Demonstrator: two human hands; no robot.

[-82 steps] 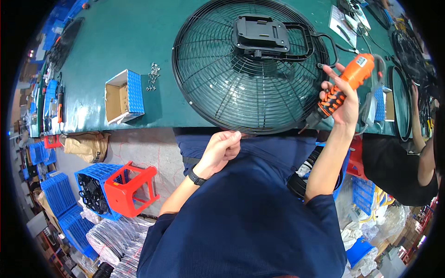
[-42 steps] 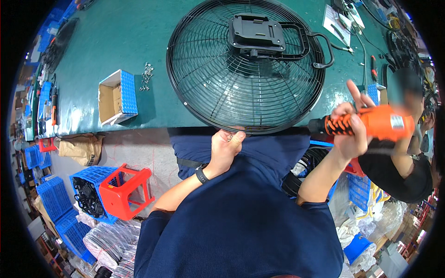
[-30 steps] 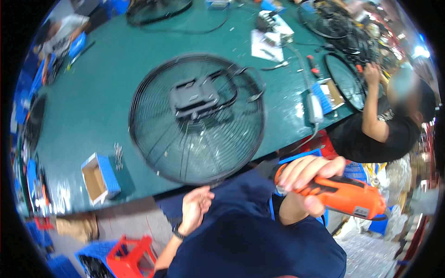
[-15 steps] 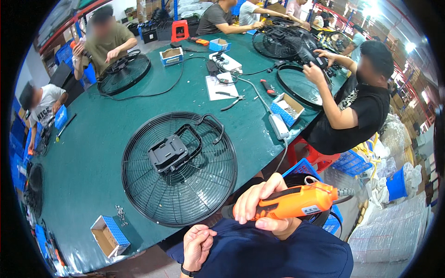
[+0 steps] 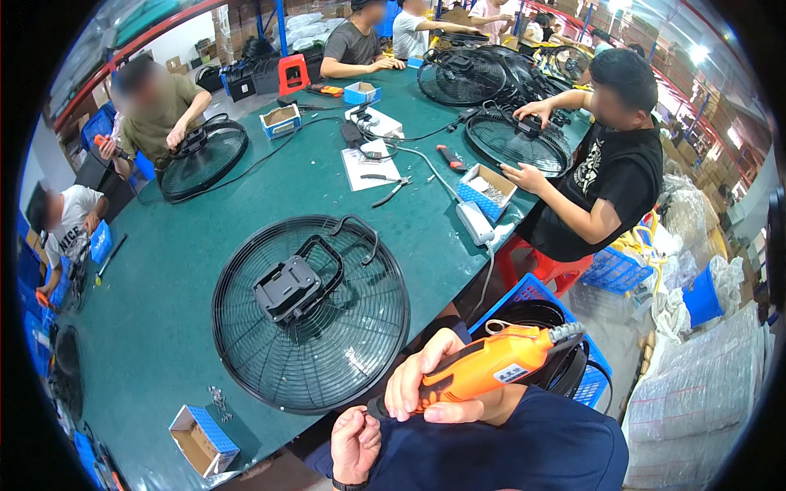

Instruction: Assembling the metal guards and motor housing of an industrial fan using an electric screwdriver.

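My right hand [image 5: 430, 378] is wrapped round an orange and black electric screwdriver [image 5: 483, 364], held tilted above my lap with its cable end up to the right. Its black nose points down-left at my left hand [image 5: 354, 442], whose fingers are pinched together right at the tip. Whatever they hold is too small to make out. On the table just beyond both hands lies a round black fan grille [image 5: 311, 352]. A black rectangular housing [image 5: 288, 286] and a loop handle [image 5: 329, 260] sit on top of it, and a short black cable [image 5: 360, 233] curls at its far edge.
Loose screws [image 5: 219, 401] lie beside a blue-and-white box [image 5: 199, 442] at the near left of the green table [image 5: 155, 303]. Pliers [image 5: 391, 192], a screw box [image 5: 489, 190] and a power strip [image 5: 475, 222] lie farther off. A blue crate [image 5: 602, 385] stands right. Co-workers handle other fans.
The screwdriver's nose has come down to my left hand's fingertips, which were apart from it before. At the right, a co-worker's hands have lowered onto a fan grille. The view has shifted slightly.
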